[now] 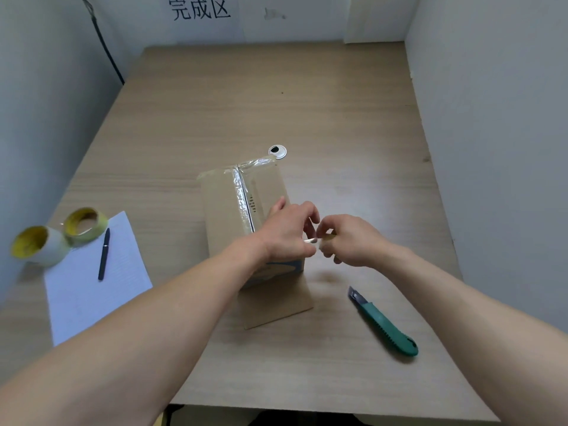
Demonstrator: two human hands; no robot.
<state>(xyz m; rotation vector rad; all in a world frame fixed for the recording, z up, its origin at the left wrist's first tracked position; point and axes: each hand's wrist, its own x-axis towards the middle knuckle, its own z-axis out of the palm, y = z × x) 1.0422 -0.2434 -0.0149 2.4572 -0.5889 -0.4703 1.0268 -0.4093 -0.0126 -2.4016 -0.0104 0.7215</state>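
A brown cardboard box [227, 207] stands in the middle of the table, with clear tape [241, 192] running along its top seam and across its far edge. My left hand [287, 233] lies over the near right corner of the box top and pinches a small piece of clear tape [310, 240] between thumb and fingers. My right hand [350, 241] is just right of the box, its fingers curled and pinching the other end of the same tape piece. A green utility knife [385, 324] lies on the table at the near right, blade end toward the box.
Two tape rolls [86, 226] [37, 245] sit at the left on a white sheet of paper [92, 284] with a black pen [104, 255]. A cable grommet [277, 151] lies behind the box. Grey partition walls enclose the table; a cardboard flap [276, 302] lies flat before the box.
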